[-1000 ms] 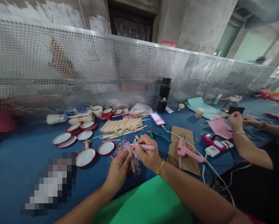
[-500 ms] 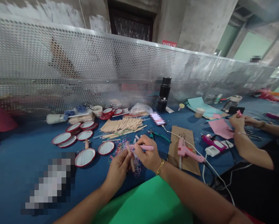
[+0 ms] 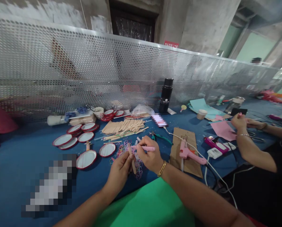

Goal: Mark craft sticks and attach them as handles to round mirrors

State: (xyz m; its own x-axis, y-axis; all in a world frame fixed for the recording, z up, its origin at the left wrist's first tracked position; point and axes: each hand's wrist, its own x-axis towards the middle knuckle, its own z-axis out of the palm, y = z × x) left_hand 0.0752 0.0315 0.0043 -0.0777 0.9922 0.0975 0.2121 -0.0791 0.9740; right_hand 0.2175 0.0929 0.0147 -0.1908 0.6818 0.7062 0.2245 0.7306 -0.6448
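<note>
My left hand (image 3: 120,169) is closed around a flat wooden craft stick (image 3: 132,159), which stands tilted between thumb and fingers. In my right hand (image 3: 150,156) is a pink marker pen (image 3: 147,148), its tip end close to the stick; whether it touches I cannot tell. Under and behind both hands lies a tangle of colourful rubber bands (image 3: 138,172). A round white disc with a red rim (image 3: 107,149) rests just left of the bands. Beyond them is a pile of loose craft sticks (image 3: 124,126).
Several red-rimmed discs (image 3: 86,159) lie on the left. A pink glue gun (image 3: 190,154) sits on cardboard (image 3: 176,151) at right, near teal-handled pliers (image 3: 163,138) and a white cable. A black bottle (image 3: 166,96) stands by the perforated screen (image 3: 136,69). A co-worker's hands (image 3: 240,123) are further right.
My hands, the stick and the pen stay almost in place. The co-worker's hands at right have shifted slightly.
</note>
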